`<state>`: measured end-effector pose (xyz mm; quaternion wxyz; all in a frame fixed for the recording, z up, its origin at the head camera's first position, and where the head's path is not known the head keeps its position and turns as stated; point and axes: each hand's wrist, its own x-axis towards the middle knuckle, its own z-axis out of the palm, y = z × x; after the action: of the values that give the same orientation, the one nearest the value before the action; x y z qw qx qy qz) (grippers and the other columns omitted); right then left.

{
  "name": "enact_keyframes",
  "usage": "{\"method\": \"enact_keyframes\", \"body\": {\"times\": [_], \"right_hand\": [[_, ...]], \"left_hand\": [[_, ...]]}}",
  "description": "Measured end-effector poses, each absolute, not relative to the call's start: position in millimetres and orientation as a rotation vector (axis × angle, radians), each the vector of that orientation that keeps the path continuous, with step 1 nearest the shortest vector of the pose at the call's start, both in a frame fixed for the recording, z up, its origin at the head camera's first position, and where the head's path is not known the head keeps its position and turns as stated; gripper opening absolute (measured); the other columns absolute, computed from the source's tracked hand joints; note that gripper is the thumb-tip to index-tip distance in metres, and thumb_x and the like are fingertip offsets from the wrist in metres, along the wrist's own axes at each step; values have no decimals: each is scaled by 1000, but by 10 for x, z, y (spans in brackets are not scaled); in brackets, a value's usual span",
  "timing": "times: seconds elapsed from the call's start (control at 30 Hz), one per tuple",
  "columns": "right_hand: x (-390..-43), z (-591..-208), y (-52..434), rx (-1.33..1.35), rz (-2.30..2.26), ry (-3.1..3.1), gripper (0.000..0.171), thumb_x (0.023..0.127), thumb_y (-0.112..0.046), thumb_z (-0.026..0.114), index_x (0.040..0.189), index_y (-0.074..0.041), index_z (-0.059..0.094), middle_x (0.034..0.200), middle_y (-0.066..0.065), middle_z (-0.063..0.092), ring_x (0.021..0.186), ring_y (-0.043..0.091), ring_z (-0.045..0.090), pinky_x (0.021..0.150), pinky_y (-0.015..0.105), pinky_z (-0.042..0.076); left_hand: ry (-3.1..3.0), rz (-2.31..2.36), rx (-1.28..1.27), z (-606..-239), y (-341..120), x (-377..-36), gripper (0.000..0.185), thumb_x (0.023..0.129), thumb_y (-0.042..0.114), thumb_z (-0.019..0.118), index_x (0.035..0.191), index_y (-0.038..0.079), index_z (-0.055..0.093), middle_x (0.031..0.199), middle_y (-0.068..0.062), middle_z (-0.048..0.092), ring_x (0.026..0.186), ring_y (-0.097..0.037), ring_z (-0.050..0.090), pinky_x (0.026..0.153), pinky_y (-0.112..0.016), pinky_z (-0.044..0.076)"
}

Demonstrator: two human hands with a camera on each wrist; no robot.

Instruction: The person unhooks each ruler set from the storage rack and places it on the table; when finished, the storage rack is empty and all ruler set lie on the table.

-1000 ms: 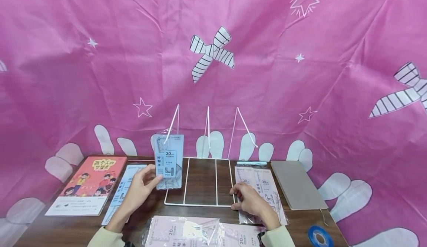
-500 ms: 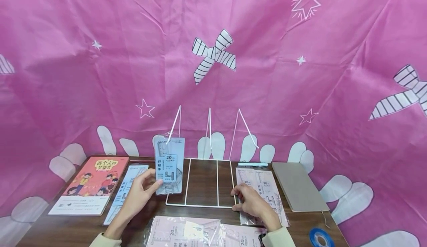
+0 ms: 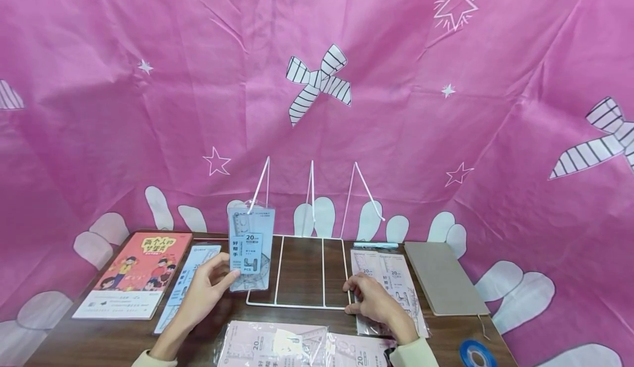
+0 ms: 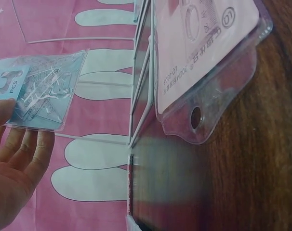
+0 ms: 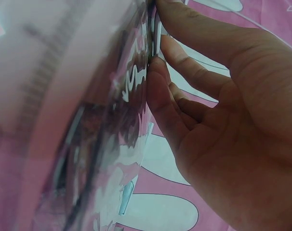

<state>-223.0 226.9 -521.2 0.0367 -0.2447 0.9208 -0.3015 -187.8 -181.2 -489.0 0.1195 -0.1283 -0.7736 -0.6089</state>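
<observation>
My left hand [image 3: 218,280] pinches the lower left edge of a blue ruler-set pack [image 3: 251,243] and holds it upright over the left slot of a white wire rack [image 3: 297,305]. The left wrist view shows that blue pack [image 4: 40,91] between thumb and fingers of the left hand [image 4: 16,163], beside the wire rack [image 4: 139,96]. My right hand [image 3: 356,296] rests at the rack's front right corner, fingers on a pink ruler pack [image 3: 391,276] lying flat. Up close, the right hand [image 5: 184,96] touches the pink pack's [image 5: 64,120] edge with fairly straight fingers.
A red book [image 3: 134,273] and a second blue pack [image 3: 190,270] lie at the left. Pink packs [image 3: 277,345] lie at the front edge. A grey notebook [image 3: 443,276], a light blue pen [image 3: 375,244] and a blue tape roll [image 3: 475,352] sit on the right. Pink cloth hangs behind.
Hardly anything: the blue pack has shifted very slightly in the left hand. The right hand stays at the rack's corner.
</observation>
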Motion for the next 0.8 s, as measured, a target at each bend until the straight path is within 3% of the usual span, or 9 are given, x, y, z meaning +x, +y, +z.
{"method": "enact_keyframes", "body": {"times": [0.27,0.8], "right_hand": [[-2237,-5209,2269,-777,-939,2826,39,71,-10,95,101,-7,69,87,0,58,78,15,55,68,27,47],[-2234,-5190,2270,-770,-926,2822,39,72,-11,94,101,-7,69,87,0,58,79,17,55,69,27,47]], "left_hand": [[-2270,-1774,-376,-4856,-1823,-1814,16,99,4,70,115,-1,67,103,-13,75,94,-11,73,83,-23,59],[-2238,-1787,-449,-4841,-1841,-1717,16,98,-2,68,114,-3,66,100,-14,77,90,-13,75,82,-24,60]]}}
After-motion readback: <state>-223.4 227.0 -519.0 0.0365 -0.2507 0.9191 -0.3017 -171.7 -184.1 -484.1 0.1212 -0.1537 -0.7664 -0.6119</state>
